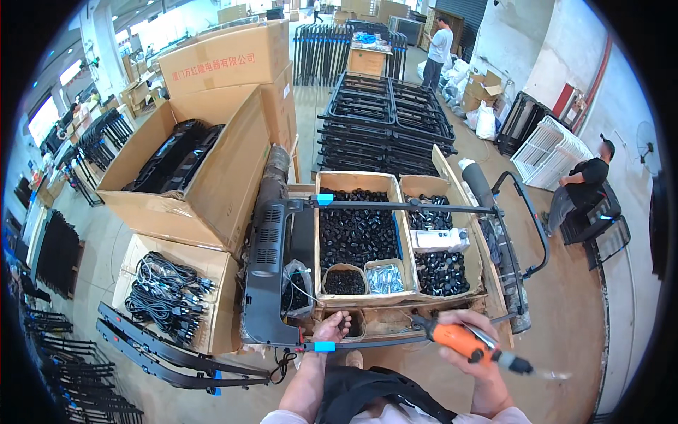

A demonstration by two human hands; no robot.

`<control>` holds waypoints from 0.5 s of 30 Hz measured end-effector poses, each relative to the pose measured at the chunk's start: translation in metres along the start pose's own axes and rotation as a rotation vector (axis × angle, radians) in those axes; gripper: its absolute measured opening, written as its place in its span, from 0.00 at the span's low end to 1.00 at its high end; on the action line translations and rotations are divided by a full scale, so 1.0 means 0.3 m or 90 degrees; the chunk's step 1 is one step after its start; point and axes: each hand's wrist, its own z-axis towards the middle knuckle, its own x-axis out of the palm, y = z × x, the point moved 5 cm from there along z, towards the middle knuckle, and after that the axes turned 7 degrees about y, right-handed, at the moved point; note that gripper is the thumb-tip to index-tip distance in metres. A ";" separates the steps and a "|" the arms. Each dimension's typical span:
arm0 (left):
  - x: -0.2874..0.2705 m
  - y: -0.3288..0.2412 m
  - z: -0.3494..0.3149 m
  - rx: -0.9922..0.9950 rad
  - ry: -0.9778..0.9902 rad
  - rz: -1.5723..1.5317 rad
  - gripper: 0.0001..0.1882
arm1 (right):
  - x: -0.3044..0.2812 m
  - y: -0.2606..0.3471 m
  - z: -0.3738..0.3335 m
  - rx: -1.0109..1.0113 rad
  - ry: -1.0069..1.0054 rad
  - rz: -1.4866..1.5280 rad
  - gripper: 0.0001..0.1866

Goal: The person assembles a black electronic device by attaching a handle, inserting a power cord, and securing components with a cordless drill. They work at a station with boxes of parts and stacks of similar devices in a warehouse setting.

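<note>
My right hand point(459, 336) is wrapped round an orange electric screwdriver point(462, 344); its tip points right, slightly smeared by motion. My left hand point(330, 328) is curled closed over a small open bin point(354, 324) at the bench's near edge. Whatever those fingers hold, if anything, is hidden. Across the bench lies a black tubular frame point(395, 205) with a dark motor housing point(265, 275) at its left end. Blue pieces point(324, 347) wrap its near and far bars. The near bar passes just in front of my left hand.
Inside the frame sit wooden trays point(359, 178) of black plastic parts, black screws point(345, 282) and silver screws point(385, 278). Left stand cartons with coiled power cords point(169, 297) and black covers point(176, 155). Stacked black frames point(385, 120) lie beyond. A seated person point(586, 180) is at right.
</note>
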 end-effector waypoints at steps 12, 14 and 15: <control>-0.057 0.057 -0.163 0.016 -0.060 0.006 0.10 | 0.094 -0.321 0.105 0.149 -0.029 0.332 0.34; -0.073 0.086 -0.204 0.005 -0.114 0.023 0.11 | 0.099 -0.330 0.138 0.150 -0.052 0.435 0.34; -0.080 0.100 -0.229 0.008 -0.136 0.038 0.11 | 0.106 -0.357 0.155 0.154 -0.052 0.481 0.33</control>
